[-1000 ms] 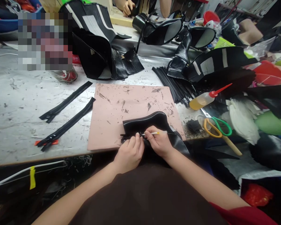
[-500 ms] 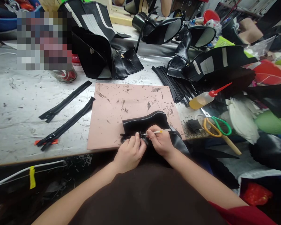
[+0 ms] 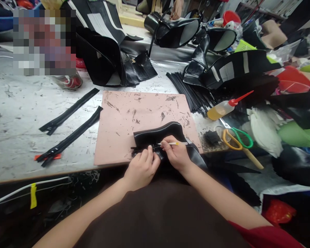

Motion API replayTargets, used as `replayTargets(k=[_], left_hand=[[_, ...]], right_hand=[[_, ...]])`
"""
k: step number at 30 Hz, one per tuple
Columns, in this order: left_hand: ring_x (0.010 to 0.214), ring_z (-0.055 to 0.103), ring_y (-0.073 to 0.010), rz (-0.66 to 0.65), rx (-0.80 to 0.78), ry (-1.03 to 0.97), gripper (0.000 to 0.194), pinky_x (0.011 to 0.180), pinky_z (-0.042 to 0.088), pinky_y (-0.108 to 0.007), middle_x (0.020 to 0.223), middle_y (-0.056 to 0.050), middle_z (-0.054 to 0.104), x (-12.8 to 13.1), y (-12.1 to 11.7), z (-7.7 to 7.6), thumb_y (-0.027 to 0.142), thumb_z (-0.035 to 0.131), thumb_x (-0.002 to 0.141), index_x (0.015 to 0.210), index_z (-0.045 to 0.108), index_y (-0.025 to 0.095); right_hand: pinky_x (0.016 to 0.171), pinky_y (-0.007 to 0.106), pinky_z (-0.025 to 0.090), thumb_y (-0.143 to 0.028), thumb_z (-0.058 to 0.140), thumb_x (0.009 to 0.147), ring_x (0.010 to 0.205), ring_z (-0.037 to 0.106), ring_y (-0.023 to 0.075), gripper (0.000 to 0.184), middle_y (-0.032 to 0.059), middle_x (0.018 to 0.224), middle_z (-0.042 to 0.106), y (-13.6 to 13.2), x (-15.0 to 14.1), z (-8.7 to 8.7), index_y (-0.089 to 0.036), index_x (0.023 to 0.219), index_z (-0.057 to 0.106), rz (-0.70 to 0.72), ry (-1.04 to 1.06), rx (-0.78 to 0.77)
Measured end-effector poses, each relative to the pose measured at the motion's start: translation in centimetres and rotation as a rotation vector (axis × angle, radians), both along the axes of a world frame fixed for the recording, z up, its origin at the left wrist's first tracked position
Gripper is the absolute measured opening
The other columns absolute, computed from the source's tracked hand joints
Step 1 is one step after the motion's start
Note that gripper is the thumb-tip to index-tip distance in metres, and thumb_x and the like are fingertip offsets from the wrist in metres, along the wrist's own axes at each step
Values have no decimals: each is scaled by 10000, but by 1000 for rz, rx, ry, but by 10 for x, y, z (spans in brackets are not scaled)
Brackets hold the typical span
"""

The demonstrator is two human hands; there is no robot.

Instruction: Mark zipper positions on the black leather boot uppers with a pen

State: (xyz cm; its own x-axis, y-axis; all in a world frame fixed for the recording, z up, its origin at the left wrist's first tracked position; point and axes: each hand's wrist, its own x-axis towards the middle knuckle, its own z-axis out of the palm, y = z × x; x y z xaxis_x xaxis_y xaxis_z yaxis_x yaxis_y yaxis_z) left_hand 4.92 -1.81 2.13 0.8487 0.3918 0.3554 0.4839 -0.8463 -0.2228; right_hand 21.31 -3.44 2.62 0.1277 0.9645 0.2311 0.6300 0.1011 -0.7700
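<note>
My right hand (image 3: 176, 153) grips a slim white pen (image 3: 182, 143) with a yellow band, its tip pointing left over the work. Under it lies a black leather boot upper (image 3: 158, 133), curved along its far edge, near the front of a pink board (image 3: 121, 117). My left hand (image 3: 142, 167) is closed on the near edge of the upper, where a dark zipper strip (image 3: 135, 149) shows at the left. Fingers hide most of the spot where pen and leather meet. Two black zippers (image 3: 69, 111) lie left of the board.
Scissors (image 3: 237, 137) with green and orange handles and a red-tipped glue bottle (image 3: 222, 109) lie to the right. Black strips (image 3: 184, 91) and boot uppers (image 3: 100, 62) stand behind the board. Another person's hand (image 3: 177, 9) shows at the far back.
The pen tip has shifted slightly left along the leather while my left hand stays in place. The whole view has drifted a little. Another person's hand at the back has moved.
</note>
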Motion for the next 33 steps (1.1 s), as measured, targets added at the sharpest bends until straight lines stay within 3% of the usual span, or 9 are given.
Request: replayTargets(k=[33], left_hand=[[753,602,-217,-7,0,13,265,581,446,-287,1034,-205,641,0,0,1,106,383,769,941,585,98]], right_hand=[[520,214,405,-284,389,872,504,541,115,226,-8,565,575,0,2,7,-202,699,509,24,-136,-20]])
